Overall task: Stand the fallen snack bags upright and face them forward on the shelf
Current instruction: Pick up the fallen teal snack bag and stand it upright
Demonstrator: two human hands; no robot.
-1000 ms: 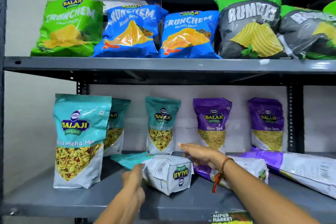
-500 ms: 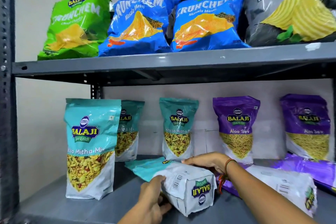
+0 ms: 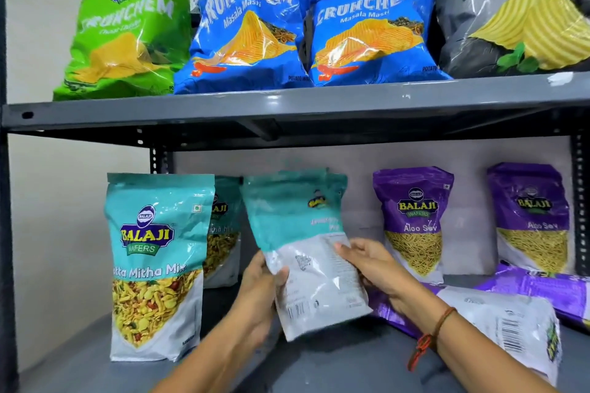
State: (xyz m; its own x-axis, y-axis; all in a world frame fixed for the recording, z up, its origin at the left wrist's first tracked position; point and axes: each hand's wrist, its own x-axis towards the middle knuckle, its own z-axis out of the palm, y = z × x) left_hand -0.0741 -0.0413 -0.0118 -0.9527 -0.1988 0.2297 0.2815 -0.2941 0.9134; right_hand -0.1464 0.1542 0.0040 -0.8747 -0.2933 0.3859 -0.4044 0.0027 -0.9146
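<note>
Teal-and-white plastic snack pouch (image 3: 300,252) held upright above the grey metal lower shelf (image 3: 95,367), tilted slightly left, barcode side toward camera. Left hand (image 3: 260,293) grips its lower left edge, thumb on front; right hand (image 3: 372,268) pinches the right edge. Fallen purple-and-white pouch (image 3: 498,329) lies flat just right, under the right wrist.
</note>
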